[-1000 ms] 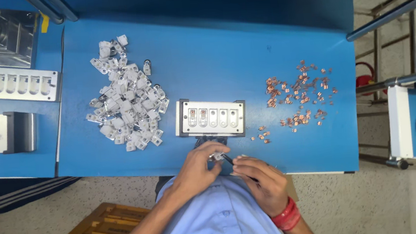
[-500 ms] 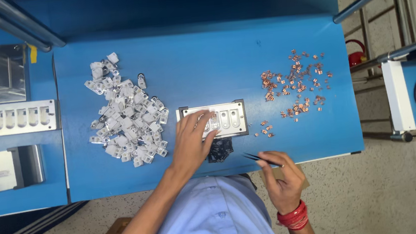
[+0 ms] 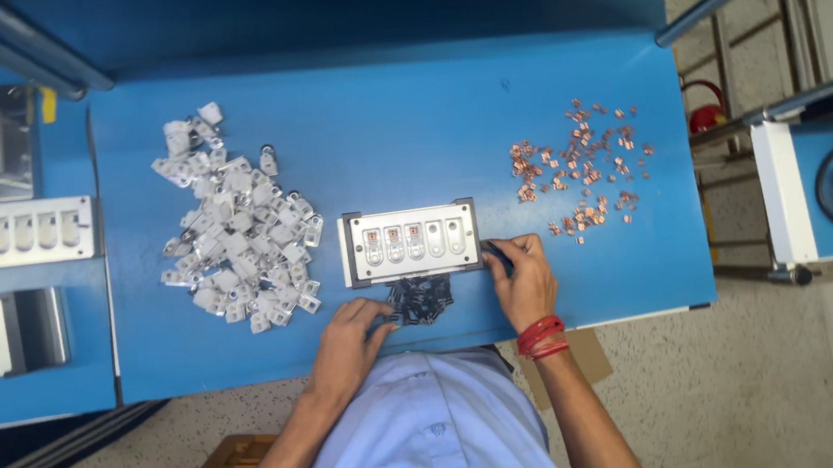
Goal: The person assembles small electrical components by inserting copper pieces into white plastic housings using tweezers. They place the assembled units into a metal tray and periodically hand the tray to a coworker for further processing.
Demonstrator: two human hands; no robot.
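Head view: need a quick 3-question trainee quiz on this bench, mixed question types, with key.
1. True or false: the pile of white plastic parts lies to the right of the metal fixture tray.
2. Which pile is the left hand touching? A) copper pieces B) small dark parts C) white plastic parts
3. Fill in: the right hand rests at the fixture tray's ____ end.

Key: 1 false; 2 B; 3 right.

At frame centre, the left hand [image 3: 347, 338] touches small dark parts [image 3: 420, 299] below the slotted metal fixture [image 3: 410, 243]; the right hand [image 3: 524, 277] rests beside the fixture's right end on the blue surface [image 3: 407, 124].
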